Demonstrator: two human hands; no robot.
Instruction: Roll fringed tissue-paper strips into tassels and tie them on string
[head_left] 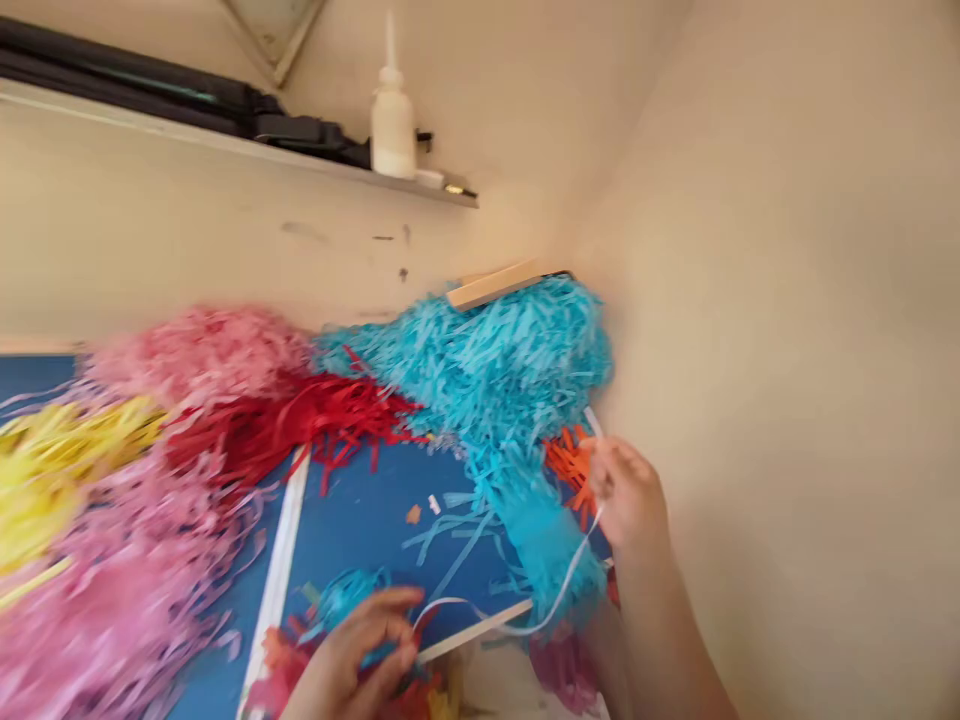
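My left hand (360, 650), at the bottom, has its fingers curled in around the near end of a thin pale wooden stick (476, 632). A narrow white ribbon (574, 570) loops from beside these fingers, past the stick, up to my right hand (628, 490). There it is pinched between thumb and fingers, and its short end sticks up above them. Turquoise fringed paper (551, 540) hangs between my hands, below a large turquoise fringe heap (502, 360). Orange paper strips (570, 465) lie right beside my right fingers.
Left on the blue table (367, 510) lie pink fringe (202, 350), red fringe (285, 425), yellow fringe (75, 450) and lilac-pink fringe (127, 590). Wooden strips (495, 285) rest on the turquoise heap. A shelf (225, 150) above holds a white nozzle bottle (393, 125). A wall (787, 350) stands close at right.
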